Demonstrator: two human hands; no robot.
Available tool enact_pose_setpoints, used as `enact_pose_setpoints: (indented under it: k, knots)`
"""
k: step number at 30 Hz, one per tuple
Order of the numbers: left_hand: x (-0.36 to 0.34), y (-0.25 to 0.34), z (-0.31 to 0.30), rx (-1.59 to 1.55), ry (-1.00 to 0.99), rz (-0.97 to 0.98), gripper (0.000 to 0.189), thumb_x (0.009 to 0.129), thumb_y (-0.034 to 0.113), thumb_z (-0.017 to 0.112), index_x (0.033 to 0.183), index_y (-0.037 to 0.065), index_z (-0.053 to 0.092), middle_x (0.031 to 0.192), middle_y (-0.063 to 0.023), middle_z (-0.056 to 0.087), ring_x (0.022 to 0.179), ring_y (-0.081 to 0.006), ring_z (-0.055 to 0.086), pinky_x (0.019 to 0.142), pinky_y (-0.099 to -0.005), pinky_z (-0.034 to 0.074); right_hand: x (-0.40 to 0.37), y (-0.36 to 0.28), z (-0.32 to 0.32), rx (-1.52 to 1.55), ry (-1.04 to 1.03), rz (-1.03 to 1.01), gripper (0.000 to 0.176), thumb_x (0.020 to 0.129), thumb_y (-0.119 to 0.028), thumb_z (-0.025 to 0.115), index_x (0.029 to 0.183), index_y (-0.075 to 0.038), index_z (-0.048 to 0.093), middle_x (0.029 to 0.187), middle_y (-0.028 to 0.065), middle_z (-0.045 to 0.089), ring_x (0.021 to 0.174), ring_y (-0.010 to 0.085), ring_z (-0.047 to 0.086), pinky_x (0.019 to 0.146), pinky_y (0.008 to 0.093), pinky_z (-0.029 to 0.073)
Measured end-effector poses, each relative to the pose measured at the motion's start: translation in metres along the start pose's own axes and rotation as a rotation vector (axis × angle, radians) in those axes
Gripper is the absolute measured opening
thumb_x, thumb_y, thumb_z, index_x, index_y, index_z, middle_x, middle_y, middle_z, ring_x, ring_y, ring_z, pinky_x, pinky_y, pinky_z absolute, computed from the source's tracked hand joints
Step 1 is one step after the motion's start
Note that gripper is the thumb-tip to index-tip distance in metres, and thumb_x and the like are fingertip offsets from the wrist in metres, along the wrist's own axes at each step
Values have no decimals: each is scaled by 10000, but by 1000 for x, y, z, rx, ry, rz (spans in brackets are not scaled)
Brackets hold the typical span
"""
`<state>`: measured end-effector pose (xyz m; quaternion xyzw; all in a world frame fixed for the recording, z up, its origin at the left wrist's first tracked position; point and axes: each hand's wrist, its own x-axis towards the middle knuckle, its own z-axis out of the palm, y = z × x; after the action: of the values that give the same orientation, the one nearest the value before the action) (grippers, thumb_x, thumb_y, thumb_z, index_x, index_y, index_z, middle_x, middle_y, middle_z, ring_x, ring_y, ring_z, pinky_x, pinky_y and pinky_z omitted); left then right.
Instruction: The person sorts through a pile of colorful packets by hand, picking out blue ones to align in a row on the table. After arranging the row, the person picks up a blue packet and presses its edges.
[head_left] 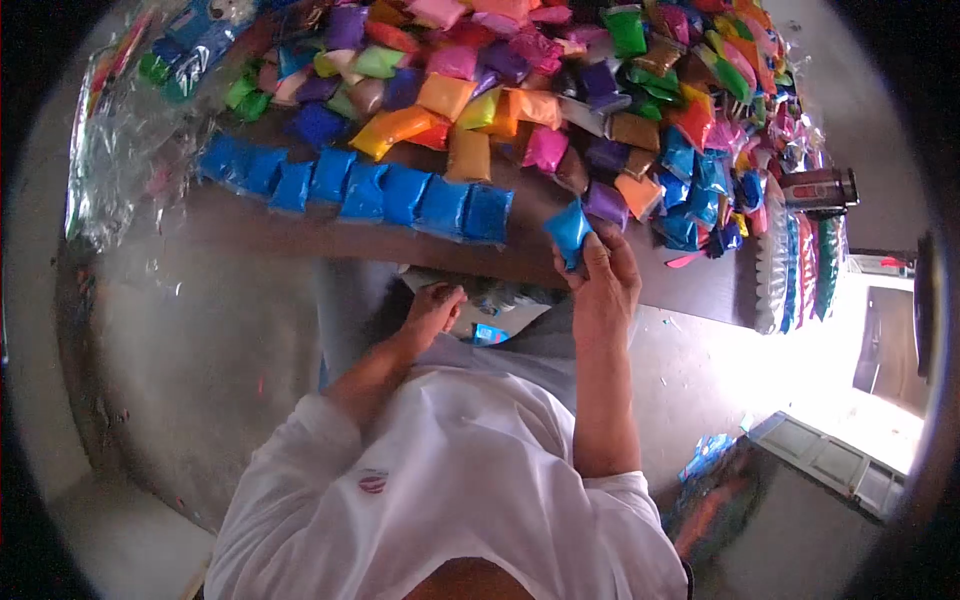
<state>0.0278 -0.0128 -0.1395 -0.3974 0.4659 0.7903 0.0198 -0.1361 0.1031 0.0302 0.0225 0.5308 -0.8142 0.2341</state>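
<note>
A small bright blue packet [568,232] is pinched between the thumb and fingers of my right hand [605,262], just over the table's near edge. To its left, a row of several blue packets [365,192] lies side by side on the brown table [300,232]. My left hand [437,308] is below the edge, above my lap, with its fingers curled in and nothing showing in them. A purple packet [606,203] lies just beyond my right hand, beside a peach one [638,193].
A large heap of multicoloured packets [455,95] covers the far side of the table. Clear plastic wrapping [130,150] lies at the left end. Long sealed strips [805,265] hang over the right edge, near a dark red cylindrical object [818,188]. A blue wrapper [706,455] lies on the floor.
</note>
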Motion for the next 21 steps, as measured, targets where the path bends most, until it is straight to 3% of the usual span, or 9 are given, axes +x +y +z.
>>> enact_pose_setpoints:
  k: [2, 4, 6, 9, 13, 16, 18, 19, 21]
  knots:
    - [2, -4, -2, -54, -44, 4, 265, 933, 269, 568, 824, 27, 579, 608, -22, 520, 454, -87, 443, 403, -248, 336, 1, 1, -6, -395, 70, -108, 180, 896, -137, 631, 1024, -15, 597, 865, 42, 612, 750, 111, 584, 615, 266, 507]
    - [1, -4, -1, -59, -29, 5, 268, 934, 268, 564, 819, 26, 579, 607, -23, 522, 456, -86, 449, 404, -245, 339, 2, 6, -10, -483, 45, -144, 162, 886, -146, 650, 957, -10, 600, 802, 17, 602, 749, 84, 582, 613, 251, 504]
    - [1, -1, 0, -64, -22, 8, 272, 934, 268, 560, 814, 25, 579, 605, -23, 523, 458, -86, 456, 405, -242, 343, 5, 13, -11, -712, 34, -355, 176, 868, -187, 689, 911, -42, 600, 747, 3, 594, 663, 73, 575, 565, 220, 481]
    - [-1, 2, 0, -11, -28, 23, 280, 935, 274, 550, 811, 25, 580, 605, -21, 524, 458, -83, 459, 406, -236, 348, -2, 11, 4, -642, 67, -203, 153, 872, -135, 671, 864, -8, 586, 719, 33, 588, 636, 72, 577, 540, 226, 487]
    - [0, -3, -1, -22, -31, 56, 286, 929, 281, 552, 798, 28, 583, 600, -13, 528, 453, -80, 460, 402, -234, 347, -3, 13, 11, -601, 40, -193, 161, 874, -145, 670, 856, -7, 589, 710, 39, 594, 597, 80, 581, 529, 212, 484]
    - [-1, 0, 0, -3, -24, 57, 280, 928, 273, 553, 793, 30, 584, 594, -11, 529, 445, -80, 459, 397, -237, 345, -5, 8, 10, -547, 21, -126, 168, 865, -149, 674, 854, 7, 612, 718, 70, 622, 598, 100, 601, 557, 252, 499]
    - [0, 1, 0, 6, -17, 48, 275, 929, 267, 554, 792, 31, 585, 589, -11, 529, 438, -81, 457, 393, -240, 343, -3, 3, 2, -987, -18, -155, 158, 839, -141, 683, 885, 5, 643, 723, 114, 640, 627, 157, 629, 628, 310, 511]
    - [0, 1, -1, 2, -37, 77, 274, 931, 264, 551, 793, 30, 586, 585, -13, 529, 429, -83, 452, 388, -243, 341, -5, 3, 0, -987, -16, -155, 158, 839, -141, 683, 885, 5, 643, 723, 114, 640, 627, 157, 629, 628, 310, 511]
    - [2, -3, -2, 0, -58, 104, 273, 934, 260, 548, 794, 28, 587, 582, -14, 528, 420, -84, 447, 384, -246, 338, -10, 3, -3, -1152, -29, -402, 153, 813, -126, 683, 908, -8, 662, 790, 148, 651, 708, 226, 653, 704, 345, 507]
